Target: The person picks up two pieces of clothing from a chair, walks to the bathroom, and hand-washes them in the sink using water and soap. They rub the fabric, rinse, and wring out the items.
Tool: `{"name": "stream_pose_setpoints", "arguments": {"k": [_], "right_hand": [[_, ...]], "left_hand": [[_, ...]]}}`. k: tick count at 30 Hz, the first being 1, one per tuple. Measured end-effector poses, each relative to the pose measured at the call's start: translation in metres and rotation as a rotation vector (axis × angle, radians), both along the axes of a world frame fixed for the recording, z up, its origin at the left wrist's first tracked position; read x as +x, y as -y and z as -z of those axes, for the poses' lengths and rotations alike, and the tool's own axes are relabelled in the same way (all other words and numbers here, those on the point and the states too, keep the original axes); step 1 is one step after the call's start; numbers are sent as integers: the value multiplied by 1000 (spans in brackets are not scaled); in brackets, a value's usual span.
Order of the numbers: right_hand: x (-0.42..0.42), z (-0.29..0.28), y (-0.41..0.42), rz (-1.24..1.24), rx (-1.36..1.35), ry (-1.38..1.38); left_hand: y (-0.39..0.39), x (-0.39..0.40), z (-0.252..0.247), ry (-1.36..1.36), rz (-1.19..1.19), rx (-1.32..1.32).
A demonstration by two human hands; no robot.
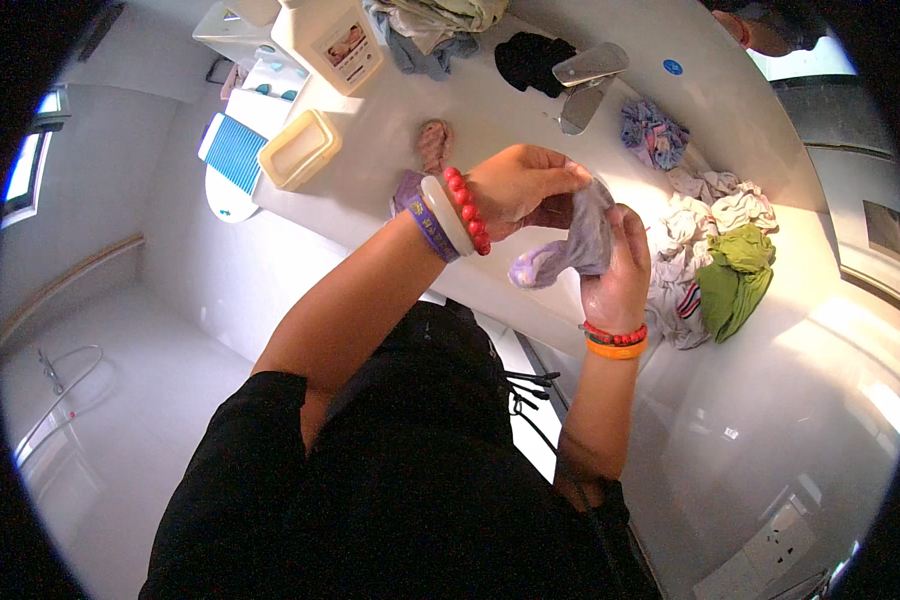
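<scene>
A wet pale purple sock (589, 229) hangs between my two hands over the white washbasin. My left hand (525, 187) pinches its upper end between thumb and fingers. My right hand (619, 277) grips its side lower down, and the sock's other end droops to the left, twisted. Behind my left wrist, a purple cloth (407, 189) shows partly in the basin. Just beyond it lies a wet pinkish garment (435, 142), small and crumpled. My left palm is mostly hidden from view.
A metal faucet (589, 82) stands at the back beside a black cloth (532, 61). To the right are a patterned bundle (654, 135), whitish clothes (679, 232) and a green garment (739, 281). On the left stand a soap box (300, 150), a blue-ridged washboard (232, 154) and a detergent jug (330, 49).
</scene>
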State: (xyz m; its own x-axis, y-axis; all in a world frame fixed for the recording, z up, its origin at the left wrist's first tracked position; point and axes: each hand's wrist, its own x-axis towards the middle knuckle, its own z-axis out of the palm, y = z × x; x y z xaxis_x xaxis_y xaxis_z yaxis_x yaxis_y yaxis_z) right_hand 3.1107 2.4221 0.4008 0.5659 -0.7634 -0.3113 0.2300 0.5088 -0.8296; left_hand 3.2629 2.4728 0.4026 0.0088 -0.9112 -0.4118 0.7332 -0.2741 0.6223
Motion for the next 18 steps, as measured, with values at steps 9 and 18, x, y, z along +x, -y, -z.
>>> {"name": "stream_pose_setpoints", "arguments": {"k": [9,18], "right_hand": [[7,-3,-1,169,-360,-313],[9,-5,12,-123,156,-101]], "left_hand": [[-10,-17,23,433,82,-281],[-7,-15,9,531,-52,-174]]}}
